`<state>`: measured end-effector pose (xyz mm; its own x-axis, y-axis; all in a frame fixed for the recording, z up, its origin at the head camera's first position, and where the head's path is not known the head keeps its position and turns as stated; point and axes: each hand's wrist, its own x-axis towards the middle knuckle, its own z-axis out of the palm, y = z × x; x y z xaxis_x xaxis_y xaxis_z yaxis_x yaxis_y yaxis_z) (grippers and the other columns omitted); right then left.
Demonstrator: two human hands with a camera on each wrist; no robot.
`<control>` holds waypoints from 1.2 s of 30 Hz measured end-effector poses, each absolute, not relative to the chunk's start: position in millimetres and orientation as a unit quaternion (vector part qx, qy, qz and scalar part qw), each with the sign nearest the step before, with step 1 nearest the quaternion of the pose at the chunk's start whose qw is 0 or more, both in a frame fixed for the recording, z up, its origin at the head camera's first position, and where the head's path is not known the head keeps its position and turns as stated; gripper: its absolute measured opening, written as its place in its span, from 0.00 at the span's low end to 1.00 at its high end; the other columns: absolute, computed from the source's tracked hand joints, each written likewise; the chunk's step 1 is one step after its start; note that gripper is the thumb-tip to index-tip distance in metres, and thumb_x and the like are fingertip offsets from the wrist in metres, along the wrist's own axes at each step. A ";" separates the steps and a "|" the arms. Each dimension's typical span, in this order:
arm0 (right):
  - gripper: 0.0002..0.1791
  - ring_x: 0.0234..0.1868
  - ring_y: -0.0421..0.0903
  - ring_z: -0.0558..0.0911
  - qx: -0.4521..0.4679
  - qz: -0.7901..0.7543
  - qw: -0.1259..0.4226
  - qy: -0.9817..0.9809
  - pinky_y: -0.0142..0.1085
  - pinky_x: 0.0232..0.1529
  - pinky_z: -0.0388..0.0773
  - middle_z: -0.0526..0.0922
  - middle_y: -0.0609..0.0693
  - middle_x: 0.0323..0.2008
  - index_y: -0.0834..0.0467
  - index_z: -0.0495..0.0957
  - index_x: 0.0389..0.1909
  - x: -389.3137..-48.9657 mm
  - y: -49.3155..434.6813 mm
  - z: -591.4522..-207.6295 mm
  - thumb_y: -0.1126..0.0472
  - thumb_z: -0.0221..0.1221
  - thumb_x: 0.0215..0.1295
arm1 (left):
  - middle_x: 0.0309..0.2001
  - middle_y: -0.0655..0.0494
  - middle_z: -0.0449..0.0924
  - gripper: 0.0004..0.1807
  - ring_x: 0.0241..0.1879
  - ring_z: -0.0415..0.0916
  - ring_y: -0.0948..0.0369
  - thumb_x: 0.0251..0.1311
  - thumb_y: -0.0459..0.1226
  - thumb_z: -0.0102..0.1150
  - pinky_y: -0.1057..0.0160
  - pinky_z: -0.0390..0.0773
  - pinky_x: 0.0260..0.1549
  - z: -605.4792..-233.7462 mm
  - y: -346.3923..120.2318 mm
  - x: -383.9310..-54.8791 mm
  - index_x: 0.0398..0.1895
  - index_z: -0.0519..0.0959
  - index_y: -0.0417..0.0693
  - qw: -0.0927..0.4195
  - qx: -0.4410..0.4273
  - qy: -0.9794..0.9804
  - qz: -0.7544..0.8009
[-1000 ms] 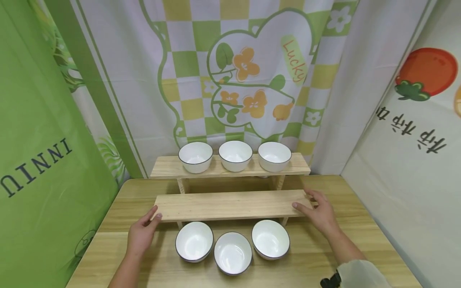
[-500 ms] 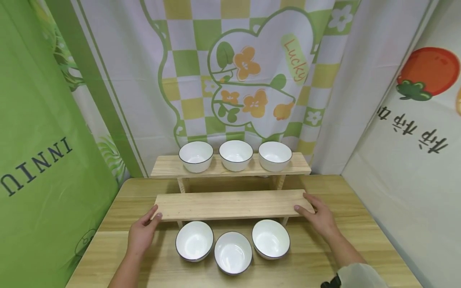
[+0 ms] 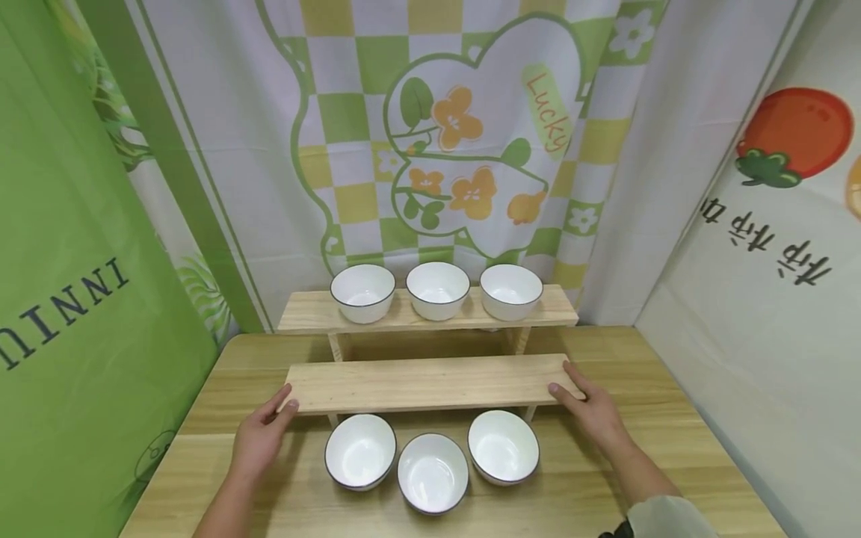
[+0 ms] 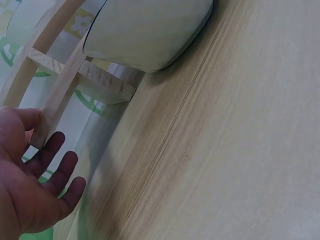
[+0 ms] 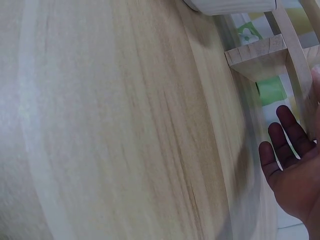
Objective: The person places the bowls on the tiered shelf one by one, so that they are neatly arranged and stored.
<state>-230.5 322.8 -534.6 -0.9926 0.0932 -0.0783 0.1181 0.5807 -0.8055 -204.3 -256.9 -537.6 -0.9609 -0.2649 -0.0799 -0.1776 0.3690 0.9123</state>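
Note:
In the head view, a two-tier wooden stand has a front board [image 3: 430, 382] with no bowl on it. My left hand [image 3: 258, 441] pinches the board's left end, thumb at the front edge. At the other end, my right hand [image 3: 597, 415] holds the board between thumb and fingers. The left wrist view shows the left hand [image 4: 30, 185] with thumb and index finger on the board end, the other fingers spread below. Three white dark-rimmed bowls, a left [image 3: 361, 451], a middle [image 3: 433, 474] and a right one [image 3: 503, 447], stand before the board.
Behind, the higher board [image 3: 306, 310] bears three more white bowls, left [image 3: 363, 293], middle [image 3: 438, 291] and right [image 3: 511, 293]. The stand's legs rest on a wood-grain table [image 3: 625, 478]. Printed curtains [image 3: 262, 134] enclose the back and sides.
My right thumb and fingers have shifted slightly at the board's right end. The left hand keeps its hold, and the boards and bowls stay in place.

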 end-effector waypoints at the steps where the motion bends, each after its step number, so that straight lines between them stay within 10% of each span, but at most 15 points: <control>1: 0.50 0.79 0.70 0.51 0.060 -0.454 0.014 0.889 0.63 0.76 0.51 0.52 0.67 0.79 0.48 0.53 0.83 -230.5 322.5 -534.3 0.30 0.59 0.69 | 0.75 0.43 0.66 0.36 0.74 0.63 0.43 0.69 0.60 0.60 0.44 0.66 0.70 -537.2 -256.8 -203.4 0.75 0.72 0.54 0.039 0.133 -0.826 -0.547; 12: 0.51 0.79 0.71 0.50 0.068 -0.451 0.023 0.890 0.64 0.76 0.50 0.49 0.69 0.80 0.47 0.51 0.83 -230.7 321.1 -532.6 0.28 0.57 0.69 | 0.68 0.48 0.75 0.29 0.48 0.88 0.57 0.72 0.54 0.61 0.45 0.68 0.69 -540.4 -250.1 -182.4 0.71 0.76 0.52 0.027 0.103 -0.824 -0.556; 20: 0.51 0.79 0.71 0.48 0.065 -0.460 0.028 0.885 0.65 0.75 0.50 0.48 0.68 0.80 0.45 0.49 0.84 -229.9 321.0 -533.1 0.28 0.57 0.69 | 0.60 0.50 0.84 0.26 0.55 0.83 0.57 0.68 0.49 0.68 0.68 0.78 0.53 -544.5 -241.3 -172.5 0.66 0.81 0.51 0.039 0.063 -0.839 -0.539; 36: 0.50 0.79 0.72 0.50 0.069 -0.456 0.026 0.887 0.64 0.75 0.52 0.49 0.69 0.79 0.46 0.50 0.84 -228.9 319.7 -532.5 0.28 0.57 0.69 | 0.66 0.45 0.77 0.40 0.64 0.75 0.44 0.57 0.43 0.78 0.46 0.77 0.63 -553.3 -222.4 -160.4 0.72 0.72 0.44 -0.018 -0.057 -0.827 -0.558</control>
<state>-228.9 319.7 -532.5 -0.9892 0.0984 -0.1082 0.1452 0.5742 -0.8057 -160.4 -222.4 -553.3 -0.9929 0.1141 0.0343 0.0745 0.3698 0.9261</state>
